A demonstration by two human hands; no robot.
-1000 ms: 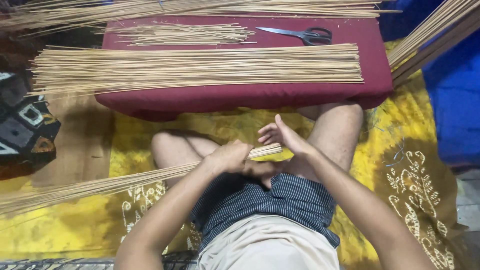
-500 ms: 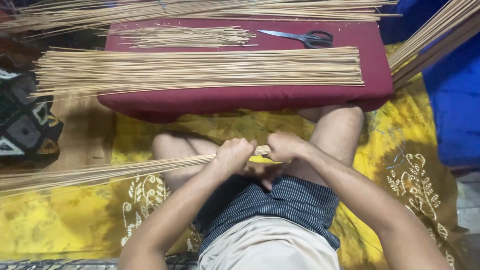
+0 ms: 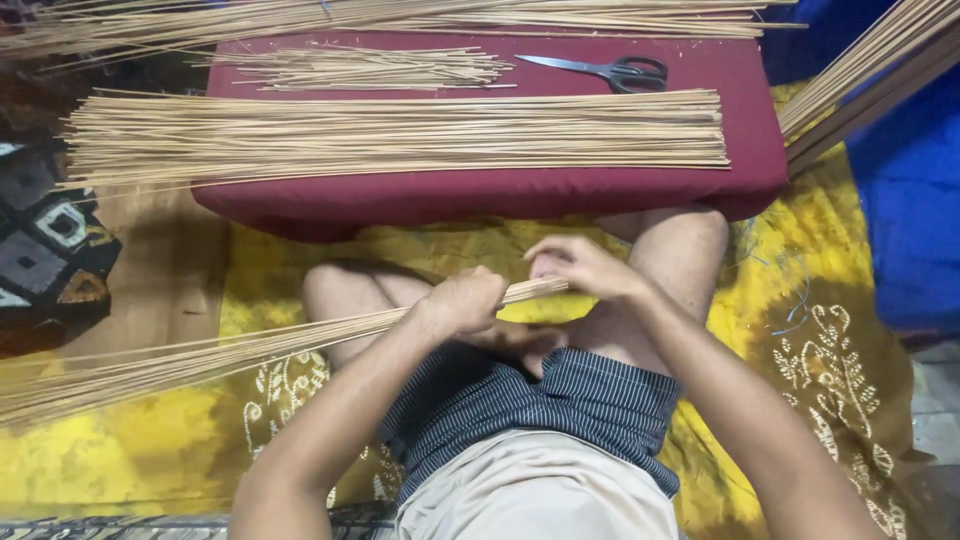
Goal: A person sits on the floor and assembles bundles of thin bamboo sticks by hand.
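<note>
My left hand (image 3: 462,301) is closed around a long bundle of thin bamboo sticks (image 3: 200,352) that runs from my lap out to the left over the yellow cloth. My right hand (image 3: 583,266) rests against the bundle's cut ends, fingers curled over the tips. Both hands hover above my crossed legs. On the maroon cushion (image 3: 500,195) ahead lie a wide row of sticks (image 3: 400,135), a smaller loose pile of sticks (image 3: 360,68) and a pair of black-handled scissors (image 3: 610,70).
More long sticks (image 3: 400,15) lie behind the cushion and another sheaf of sticks (image 3: 870,60) slants in at the upper right. A yellow patterned cloth (image 3: 800,350) covers the floor. A patterned dark bag (image 3: 50,240) sits at the left, blue fabric (image 3: 910,200) at the right.
My right hand has closed in from an open pose onto the bundle's ends. The left hand and bundle have shifted slightly upward and rightward.
</note>
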